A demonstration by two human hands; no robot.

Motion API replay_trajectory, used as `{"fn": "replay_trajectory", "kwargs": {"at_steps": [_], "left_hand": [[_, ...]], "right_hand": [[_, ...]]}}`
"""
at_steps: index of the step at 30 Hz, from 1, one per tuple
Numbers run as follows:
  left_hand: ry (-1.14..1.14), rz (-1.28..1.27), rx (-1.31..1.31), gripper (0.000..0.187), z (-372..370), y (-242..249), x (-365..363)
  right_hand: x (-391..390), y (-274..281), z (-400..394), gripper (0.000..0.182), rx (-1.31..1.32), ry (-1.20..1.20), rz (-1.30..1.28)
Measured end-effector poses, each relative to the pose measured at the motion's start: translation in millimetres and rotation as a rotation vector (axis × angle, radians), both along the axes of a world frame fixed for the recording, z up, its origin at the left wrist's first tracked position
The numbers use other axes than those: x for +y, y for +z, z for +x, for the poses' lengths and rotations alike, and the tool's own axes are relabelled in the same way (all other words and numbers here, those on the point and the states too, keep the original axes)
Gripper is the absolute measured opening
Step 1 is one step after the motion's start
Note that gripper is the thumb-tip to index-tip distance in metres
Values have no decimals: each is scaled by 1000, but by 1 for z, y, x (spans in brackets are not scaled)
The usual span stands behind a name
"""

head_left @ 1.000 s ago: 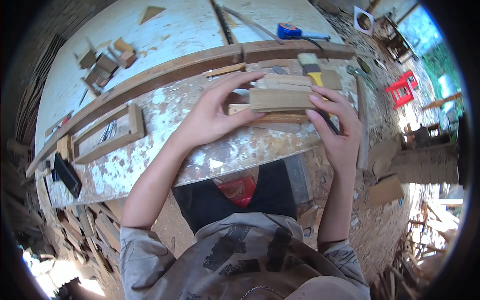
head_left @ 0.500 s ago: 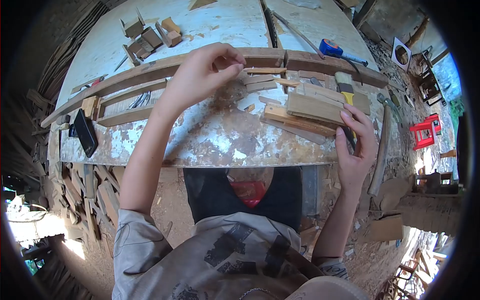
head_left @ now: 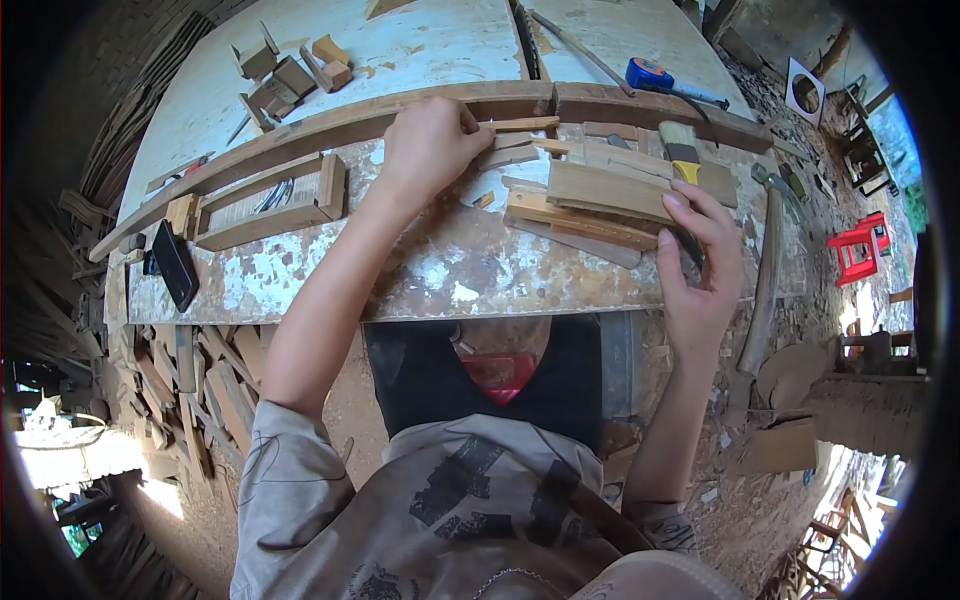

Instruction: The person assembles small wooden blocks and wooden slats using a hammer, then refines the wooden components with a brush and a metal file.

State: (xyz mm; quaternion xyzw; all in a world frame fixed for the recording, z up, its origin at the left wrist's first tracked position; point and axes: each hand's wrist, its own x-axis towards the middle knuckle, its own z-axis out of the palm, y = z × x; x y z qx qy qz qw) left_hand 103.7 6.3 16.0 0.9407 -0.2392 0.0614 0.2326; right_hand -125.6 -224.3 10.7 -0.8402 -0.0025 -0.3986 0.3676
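My left hand (head_left: 432, 148) is closed with its fingertips at the left end of a thin wooden strip (head_left: 528, 124), by the long rail; the curled fingers partly hide the contact. My right hand (head_left: 708, 255) grips the right end of a wooden block (head_left: 608, 195), thumb at its lower edge and fingers on its top. Beneath that block lies a lighter wooden bar (head_left: 570, 221) with small holes. A paintbrush (head_left: 683, 160) with a yellow ferrule sits just beyond the right fingers. Short wood pieces (head_left: 510, 157) lie between the hands.
A long wooden rail (head_left: 330, 122) crosses the bench (head_left: 430, 290). Left are a small wooden frame (head_left: 265, 228) with nails in it and a phone (head_left: 176, 266). Right are a hammer (head_left: 766, 270) and a tape measure (head_left: 650, 74). Small wooden assemblies (head_left: 280, 85) stand behind the rail.
My left hand has moved right and down to the thin strip's end, its fingers curling further. My right hand stays at the block's end. The whole view has shifted slightly.
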Motion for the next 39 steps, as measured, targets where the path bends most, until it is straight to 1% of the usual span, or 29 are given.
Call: {"fn": "replay_trajectory", "kwargs": {"at_steps": [3, 5, 8, 14, 20, 23, 26, 29, 32, 39], "left_hand": [[9, -14, 26, 28, 3, -5, -4], [2, -12, 65, 27, 4, -4, -6], [0, -22, 54, 25, 1, -5, -8], [-18, -71, -22, 29, 2, -15, -7], [-11, -50, -45, 31, -2, -8, -11], [2, -23, -20, 27, -1, -7, -13], [0, -27, -15, 27, 2, -9, -15], [14, -85, -47, 29, 3, -17, -15], [25, -152, -4, 25, 3, -20, -15], [43, -184, -2, 27, 1, -18, -18]], "right_hand": [[1, 2, -1, 36, 12, 25, 45], [0, 1, 0, 36, -7, 21, 11], [0, 1, 0, 35, -15, 21, 2], [0, -1, 1, 36, -12, 22, 16], [0, -2, 4, 35, -16, 12, 20], [1, -2, 4, 35, -15, 11, 26], [0, -2, 4, 34, -11, 17, 34], [0, -2, 4, 34, -11, 15, 27], [0, -3, 4, 34, -19, 18, 34], [3, -4, 3, 33, -28, 21, 59]]}}
